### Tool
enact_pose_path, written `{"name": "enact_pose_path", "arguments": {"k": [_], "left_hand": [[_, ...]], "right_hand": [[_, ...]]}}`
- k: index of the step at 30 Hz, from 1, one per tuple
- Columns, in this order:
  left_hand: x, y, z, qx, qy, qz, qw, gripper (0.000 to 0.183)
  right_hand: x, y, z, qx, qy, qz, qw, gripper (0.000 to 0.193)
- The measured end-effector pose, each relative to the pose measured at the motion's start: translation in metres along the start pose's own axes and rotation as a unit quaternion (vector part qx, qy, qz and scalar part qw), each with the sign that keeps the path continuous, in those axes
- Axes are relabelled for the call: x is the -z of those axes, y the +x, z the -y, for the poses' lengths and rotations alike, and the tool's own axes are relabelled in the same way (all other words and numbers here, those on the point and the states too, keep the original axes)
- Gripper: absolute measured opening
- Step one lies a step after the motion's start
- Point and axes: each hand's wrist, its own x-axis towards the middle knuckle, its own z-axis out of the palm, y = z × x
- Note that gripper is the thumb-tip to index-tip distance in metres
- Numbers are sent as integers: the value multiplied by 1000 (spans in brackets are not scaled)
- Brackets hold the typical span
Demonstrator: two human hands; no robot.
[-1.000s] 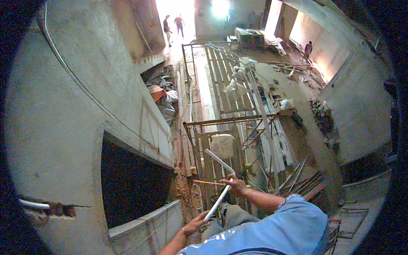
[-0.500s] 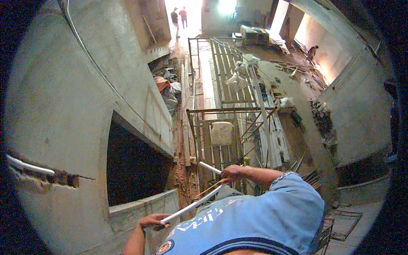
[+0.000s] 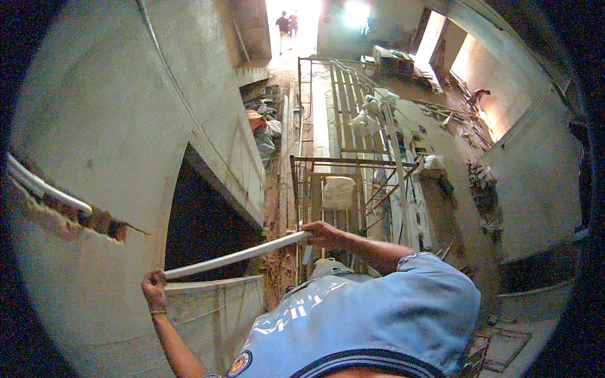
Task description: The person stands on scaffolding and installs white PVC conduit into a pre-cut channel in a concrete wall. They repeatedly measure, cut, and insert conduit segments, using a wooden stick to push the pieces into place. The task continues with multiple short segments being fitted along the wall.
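A long white plastic pipe [image 3: 236, 257] spans between my two hands, sloping up to the right with a slight bend. My left hand [image 3: 154, 290], arm stretched out toward the left wall, is closed on its lower left end. At the other end, my right hand [image 3: 322, 234] grips it in front of my body. Just under the right hand a short pale piece [image 3: 307, 254] shows; I cannot tell whether it belongs to the same pipe. Another white pipe [image 3: 47, 186] lies in a rough groove cut in the left wall, above and left of my left hand.
A dark opening [image 3: 205, 227] with a ledge [image 3: 214, 285] is in the left wall. Rusty scaffold frames [image 3: 353, 162] stand ahead, with a pale block-like container [image 3: 339, 193] among them. Planks, sacks [image 3: 268, 135] and rubble cover the floor below. Several people are farther off.
My left hand has swung out and up toward the left wall, carrying the pipe's end. My right hand has shifted left and up, now near the pipe's other end. The view has turned slightly left.
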Motion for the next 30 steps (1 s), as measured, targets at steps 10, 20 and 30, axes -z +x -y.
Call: {"name": "enact_pose_path", "arguments": {"k": [10, 20, 30], "left_hand": [[7, -29, -75, -252, -282, -190, 906, 54], [-86, -67, -137, -194, -208, 114, 952, 47], [-133, -117, -166, -3, 101, 174, 980, 51]], "right_hand": [[-70, 32, 45, 60, -93, 54, 992, 34], [-161, 83, 107, 68, 107, 6, 992, 33], [-175, 160, 158, 45, 144, 111, 982, 45]]}}
